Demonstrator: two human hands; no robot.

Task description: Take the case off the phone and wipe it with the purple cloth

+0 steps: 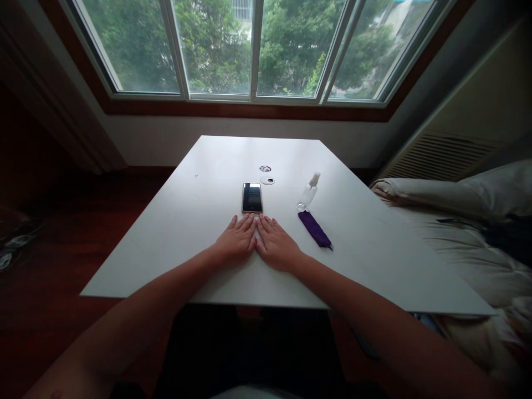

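My left hand (236, 240) lies flat on the white table (158, 244), palm down, its fingers stretched forward. Beside it my right hand (275, 243) rests the same way, and the two touch or nearly touch at thumbs and forefingers. Neither holds anything. Just beyond the fingertips a smartphone (252, 197) lies face up with a dark screen. To the right of my right hand is a folded purple cloth (315, 229), lying slantwise. Behind the cloth a clear spray bottle (308, 194) with a whitish cap lies on its side or leans; I cannot tell which.
Two round grommet-like fittings (266, 180) are set in the tabletop behind the phone. A wide window (253, 102) spans the wall past the table's far edge. On the right stands a bed or sofa with pale bedding (453, 238). Reddish wood floor (54, 310) shows at left.
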